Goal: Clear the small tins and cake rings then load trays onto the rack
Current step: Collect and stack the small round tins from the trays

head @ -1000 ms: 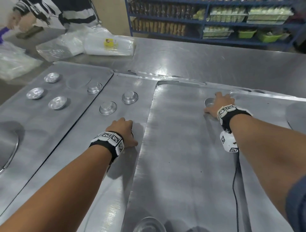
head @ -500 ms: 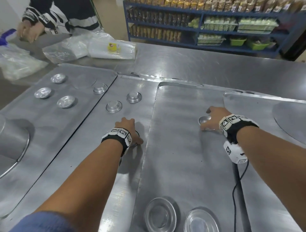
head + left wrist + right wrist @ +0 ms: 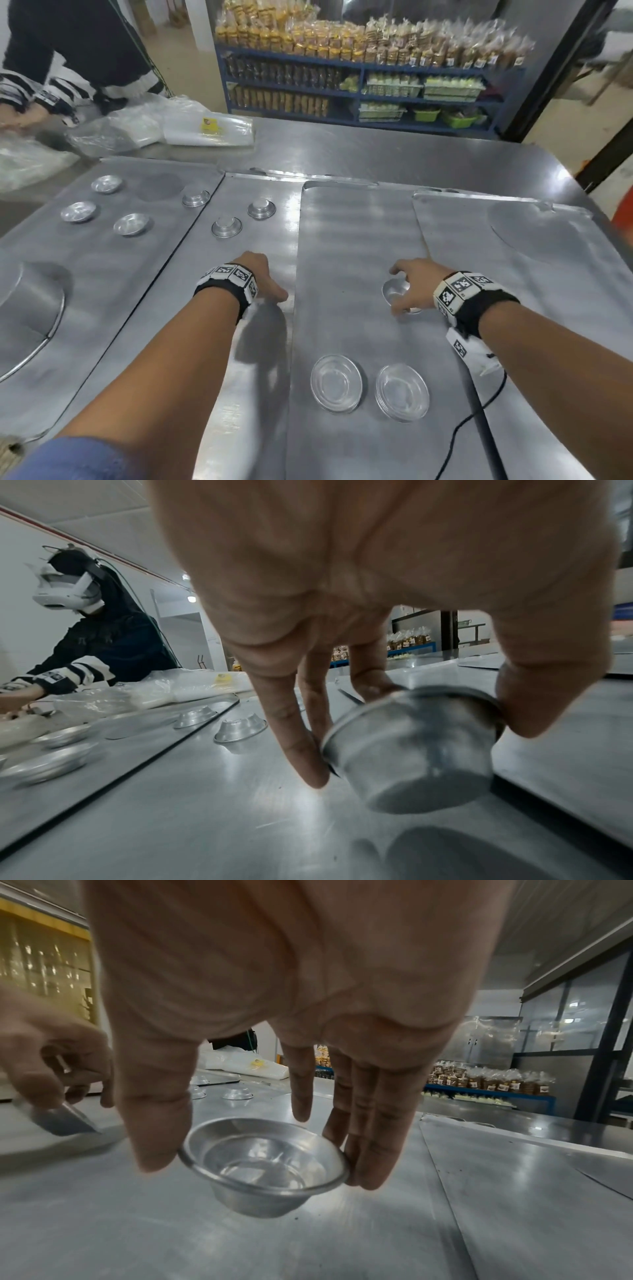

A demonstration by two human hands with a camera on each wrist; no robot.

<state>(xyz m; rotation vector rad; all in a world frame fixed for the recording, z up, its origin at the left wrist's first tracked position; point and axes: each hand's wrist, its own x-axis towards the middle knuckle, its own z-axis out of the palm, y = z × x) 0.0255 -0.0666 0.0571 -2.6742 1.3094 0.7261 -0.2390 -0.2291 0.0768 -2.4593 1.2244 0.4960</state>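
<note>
Both hands loaded, one small tin each. Left hand point(image 3: 359, 601) pinches a tin point(image 3: 414, 750) by its rolled rim, thumb on one side, fingertips point(image 3: 304, 761) on the other; the tin is tilted, base toward the wrist camera, lifted just off the second tray from the left point(image 3: 205, 325). Right hand point(image 3: 416, 286) holds another tin point(image 3: 263, 1161) mouth up, thumb and fingers spread round its rim, just above the third tray point(image 3: 342, 240). Near edge of that tray: two piles of stacked tins point(image 3: 336, 382) point(image 3: 402, 391), side by side, likely the drop point. Tins left to collect: two upturned ones point(image 3: 226, 226) point(image 3: 261, 209) far of the left hand, four more on the leftmost tray point(image 3: 51, 274). A large cake ring point(image 3: 32, 318) sits at the left edge. Handling, as judged: thin pressed metal, very light, stiff enough but liable to dent if squeezed; polished wall is slick, so the rim lip is the sure hold. Should nest readily. A second person point(image 3: 75, 51) works with plastic bags point(image 3: 144, 126) at far left.
</note>
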